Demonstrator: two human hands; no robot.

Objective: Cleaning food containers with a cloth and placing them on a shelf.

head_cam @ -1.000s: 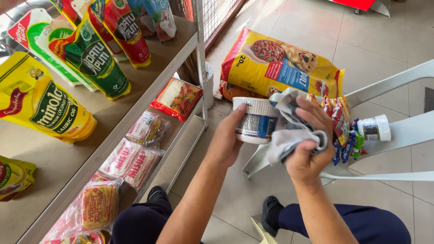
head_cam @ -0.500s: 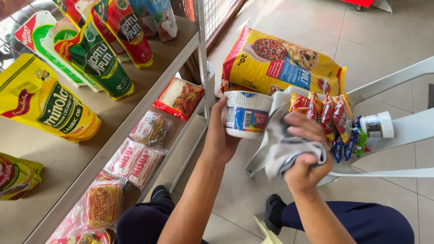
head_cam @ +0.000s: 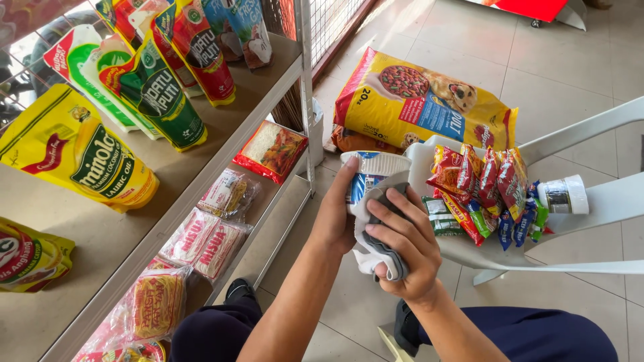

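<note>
My left hand [head_cam: 337, 216] grips a small white can [head_cam: 371, 175] with a blue label and a ridged top, held over the floor in front of me. My right hand [head_cam: 402, 249] is closed on a bunched white and grey cloth [head_cam: 376, 231] and presses it against the can's side. The lower part of the can is hidden behind the cloth and my fingers.
A white plastic chair [head_cam: 604, 201] at right carries several red, green and blue snack packets [head_cam: 479, 184] and another small can [head_cam: 562, 194]. A yellow pet food bag [head_cam: 419, 100] lies on the tiled floor. Metal shelves [head_cam: 221, 151] at left hold oil pouches [head_cam: 87, 161] and noodle packs [head_cam: 201, 238].
The can has turned upright and come lower, towards me. My right hand has moved left with the cloth and now presses it onto the can's side.
</note>
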